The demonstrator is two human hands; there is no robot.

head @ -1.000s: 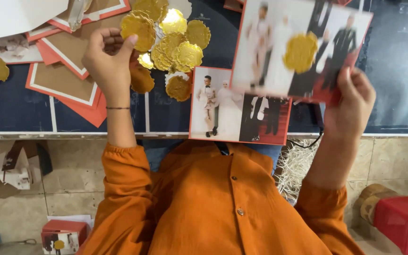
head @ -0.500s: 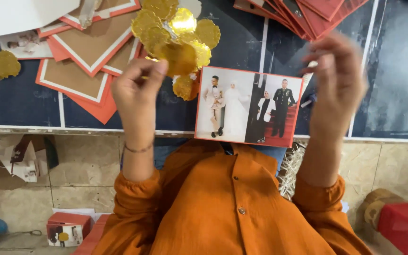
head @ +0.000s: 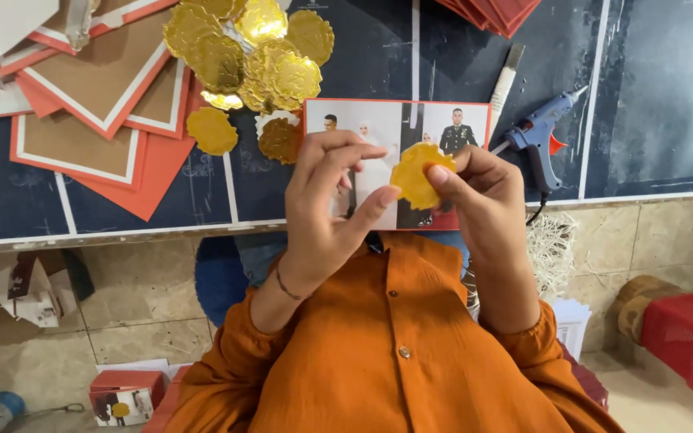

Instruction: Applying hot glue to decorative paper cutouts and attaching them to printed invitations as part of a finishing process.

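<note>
— Head view: what did the hands hold?
— Right hand point(head: 483, 188) and left hand point(head: 326, 200) both pinched one gold disc point(head: 417, 172), fingertips closed on its edges, just above the photo card point(head: 399, 132).
— Surroundings?
— Gold disc pile point(head: 250, 52) beyond; glue gun point(head: 539, 136) right, apparently idle.

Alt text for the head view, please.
Both hands, left hand and right hand, pinch a scalloped gold foil disc above a red-bordered photo card on a dark blue work surface, beside a blue glue gun.
</note>
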